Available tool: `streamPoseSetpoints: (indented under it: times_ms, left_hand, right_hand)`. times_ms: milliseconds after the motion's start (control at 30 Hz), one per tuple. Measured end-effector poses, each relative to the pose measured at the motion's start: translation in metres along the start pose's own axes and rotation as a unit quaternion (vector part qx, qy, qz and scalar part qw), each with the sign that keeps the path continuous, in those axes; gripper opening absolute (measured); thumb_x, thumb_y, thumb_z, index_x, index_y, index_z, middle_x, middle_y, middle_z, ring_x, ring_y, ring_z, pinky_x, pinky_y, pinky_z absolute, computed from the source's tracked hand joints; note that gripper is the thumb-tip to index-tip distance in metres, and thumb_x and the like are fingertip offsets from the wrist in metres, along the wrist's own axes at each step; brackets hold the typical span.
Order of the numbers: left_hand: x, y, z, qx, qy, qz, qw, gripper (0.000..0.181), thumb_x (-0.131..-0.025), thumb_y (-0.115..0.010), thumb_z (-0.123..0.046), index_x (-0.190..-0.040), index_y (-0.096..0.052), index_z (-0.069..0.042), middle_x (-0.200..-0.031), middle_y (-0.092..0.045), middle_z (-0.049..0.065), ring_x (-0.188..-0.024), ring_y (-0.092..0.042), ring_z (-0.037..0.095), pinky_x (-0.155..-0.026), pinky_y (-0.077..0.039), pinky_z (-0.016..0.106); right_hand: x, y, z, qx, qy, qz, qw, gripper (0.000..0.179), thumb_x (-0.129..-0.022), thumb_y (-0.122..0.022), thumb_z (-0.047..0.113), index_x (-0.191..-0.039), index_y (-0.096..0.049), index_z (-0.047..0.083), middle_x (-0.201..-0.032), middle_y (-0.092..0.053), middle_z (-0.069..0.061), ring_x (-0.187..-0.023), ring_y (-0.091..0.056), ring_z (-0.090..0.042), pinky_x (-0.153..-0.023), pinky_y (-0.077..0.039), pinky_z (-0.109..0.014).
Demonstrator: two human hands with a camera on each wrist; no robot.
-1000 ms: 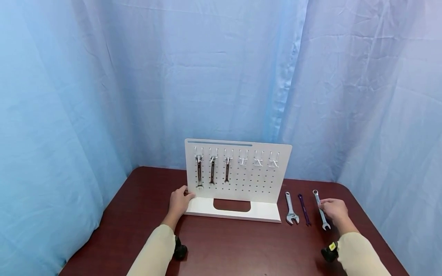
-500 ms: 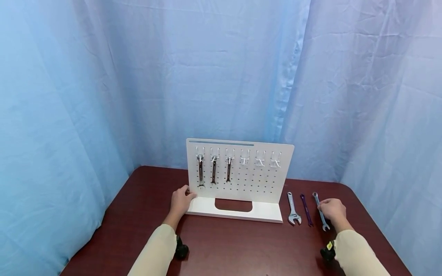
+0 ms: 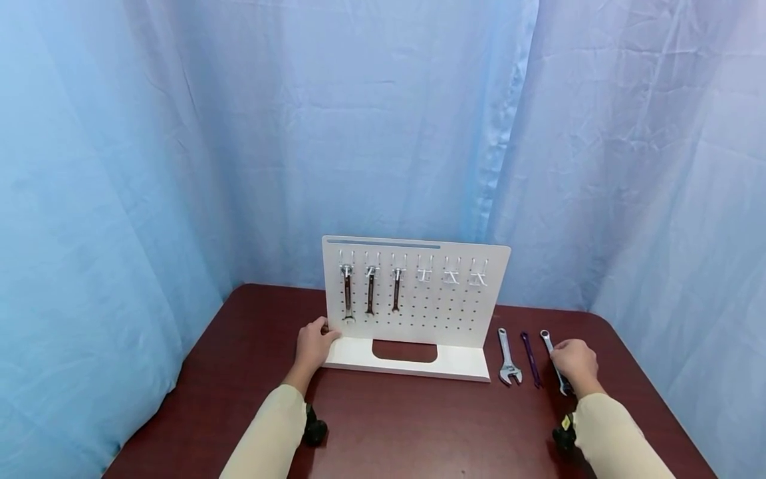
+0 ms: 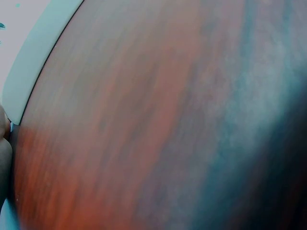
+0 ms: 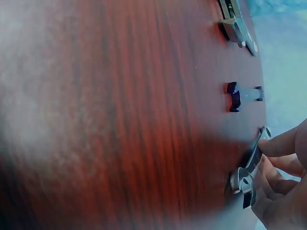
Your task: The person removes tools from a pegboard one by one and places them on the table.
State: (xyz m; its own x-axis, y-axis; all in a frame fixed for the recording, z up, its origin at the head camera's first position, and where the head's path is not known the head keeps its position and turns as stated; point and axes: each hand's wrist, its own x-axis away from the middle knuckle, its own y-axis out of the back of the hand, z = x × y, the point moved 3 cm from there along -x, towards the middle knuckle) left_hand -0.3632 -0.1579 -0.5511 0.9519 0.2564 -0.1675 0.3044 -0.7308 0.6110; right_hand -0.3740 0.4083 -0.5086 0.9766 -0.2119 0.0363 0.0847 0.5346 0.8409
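My right hand [image 3: 576, 362] pinches a silver combination wrench [image 3: 546, 339] at the right of the table, thumb on one side and fingers on the other. Its ring end points away from me; in the right wrist view the open end of the wrench [image 5: 242, 182] faces the camera. Left of it lie a purple wrench [image 3: 530, 359] and a silver adjustable wrench [image 3: 507, 362]. My left hand [image 3: 311, 346] holds the lower left edge of a white pegboard stand [image 3: 443, 319], its fingertips partly hidden behind the board.
Three wrenches hang on the board's left hooks, among them a long wrench [image 3: 348, 296] and a shorter wrench [image 3: 397, 291]. Three bare hooks [image 3: 451, 276] line the right side. The dark red table [image 3: 419, 426] ends at blue curtains [image 3: 383, 133] behind and beside it.
My right hand has shifted slightly leftward over the combination wrench and covers more of its handle. The wrench's open end has moved a little. My left hand stays at the board; the head view shifts slightly.
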Motion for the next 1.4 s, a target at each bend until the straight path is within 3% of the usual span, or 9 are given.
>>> streamPoseSetpoints:
  times_ms: [367, 500, 600, 700, 800, 900, 1033, 1267, 1400]
  left_hand:
    - [-0.002, 0.003, -0.004, -0.008, -0.005, 0.003, 0.9999, 0.016, -0.094, -0.074, -0.022, -0.091, -0.064, -0.010, -0.079, -0.063, 0.002, -0.075, -0.057, 0.020, -0.072, -0.047, 0.039]
    - [-0.001, 0.002, -0.003, -0.013, -0.008, 0.004, 0.9999, 0.015, -0.093, -0.075, -0.022, -0.092, -0.065, -0.010, -0.079, -0.063, 0.002, -0.074, -0.057, 0.019, -0.071, -0.047, 0.039]
    - [-0.001, 0.002, -0.003, -0.014, -0.008, 0.001, 0.9999, 0.015, -0.092, -0.076, -0.021, -0.093, -0.066, -0.010, -0.080, -0.064, 0.002, -0.075, -0.058, 0.019, -0.072, -0.048, 0.039]
    - [0.000, 0.002, -0.004, -0.014, -0.010, -0.002, 0.9998, 0.014, -0.092, -0.076, -0.020, -0.093, -0.066, -0.009, -0.080, -0.064, 0.003, -0.075, -0.058, 0.020, -0.072, -0.048, 0.040]
    - [0.001, 0.003, -0.004, -0.012, -0.010, -0.004, 0.9999, 0.014, -0.092, -0.076, -0.019, -0.092, -0.066, -0.009, -0.080, -0.063, 0.003, -0.074, -0.057, 0.020, -0.071, -0.047, 0.039]
    - [0.001, 0.003, -0.004, -0.008, -0.012, -0.005, 0.9999, 0.014, -0.092, -0.076, -0.019, -0.092, -0.066, -0.009, -0.079, -0.063, 0.002, -0.074, -0.057, 0.020, -0.071, -0.048, 0.040]
    - [0.000, 0.000, -0.004, -0.005, -0.017, 0.000, 0.9999, 0.015, -0.092, -0.076, -0.021, -0.091, -0.066, -0.010, -0.080, -0.065, 0.002, -0.076, -0.060, 0.019, -0.072, -0.049, 0.040]
    - [-0.003, 0.004, -0.002, -0.008, -0.021, -0.006, 0.9997, 0.016, -0.091, -0.077, -0.021, -0.089, -0.065, -0.010, -0.080, -0.064, 0.003, -0.075, -0.059, 0.020, -0.071, -0.048, 0.041]
    - [0.001, 0.003, -0.001, -0.006, -0.014, 0.008, 0.9998, 0.017, -0.092, -0.076, -0.021, -0.090, -0.064, -0.009, -0.079, -0.063, 0.002, -0.074, -0.058, 0.019, -0.070, -0.047, 0.040]
  right_hand:
    - [0.001, -0.004, 0.006, -0.002, -0.024, -0.027, 0.9993, 0.030, -0.083, -0.047, 0.007, -0.055, -0.040, 0.017, -0.050, -0.033, 0.002, -0.045, -0.033, -0.018, -0.044, -0.032, -0.033]
    - [0.007, -0.008, 0.019, -0.030, -0.021, -0.096, 0.9947, 0.018, -0.087, -0.050, 0.012, -0.082, -0.064, 0.001, -0.076, -0.060, -0.017, -0.066, -0.055, -0.035, -0.055, -0.046, -0.045]
    - [0.015, -0.011, 0.046, -0.079, 0.021, -0.180, 0.9803, 0.027, -0.091, -0.052, 0.012, -0.109, -0.066, -0.003, -0.108, -0.062, -0.026, -0.096, -0.057, -0.045, -0.078, -0.045, -0.055]
    - [0.026, -0.015, 0.081, -0.130, 0.088, -0.255, 0.9542, 0.018, -0.090, -0.051, 0.005, -0.096, -0.067, -0.002, -0.102, -0.058, -0.022, -0.095, -0.055, -0.042, -0.081, -0.041, -0.053]
    - [0.038, -0.021, 0.113, -0.155, 0.157, -0.282, 0.9336, 0.014, -0.086, -0.053, -0.002, -0.087, -0.066, -0.002, -0.096, -0.059, -0.018, -0.089, -0.056, -0.035, -0.077, -0.039, -0.045]
    - [0.049, -0.031, 0.145, -0.164, 0.215, -0.261, 0.9268, 0.015, -0.085, -0.056, -0.006, -0.087, -0.070, 0.000, -0.093, -0.064, -0.014, -0.085, -0.060, -0.030, -0.074, -0.042, -0.039]
    - [0.061, -0.044, 0.181, -0.178, 0.270, -0.195, 0.9260, 0.017, -0.083, -0.062, -0.007, -0.093, -0.074, 0.002, -0.093, -0.070, -0.011, -0.084, -0.064, -0.025, -0.071, -0.049, -0.034]
    - [0.068, -0.076, 0.247, -0.242, 0.274, -0.059, 0.9289, 0.021, -0.089, -0.062, -0.003, -0.106, -0.073, 0.000, -0.098, -0.072, -0.011, -0.089, -0.065, -0.024, -0.077, -0.053, -0.036]
    - [0.068, -0.089, 0.273, -0.261, 0.268, -0.034, 0.9269, 0.024, -0.091, -0.062, -0.001, -0.112, -0.073, 0.001, -0.097, -0.072, -0.010, -0.086, -0.065, -0.021, -0.076, -0.053, -0.033]
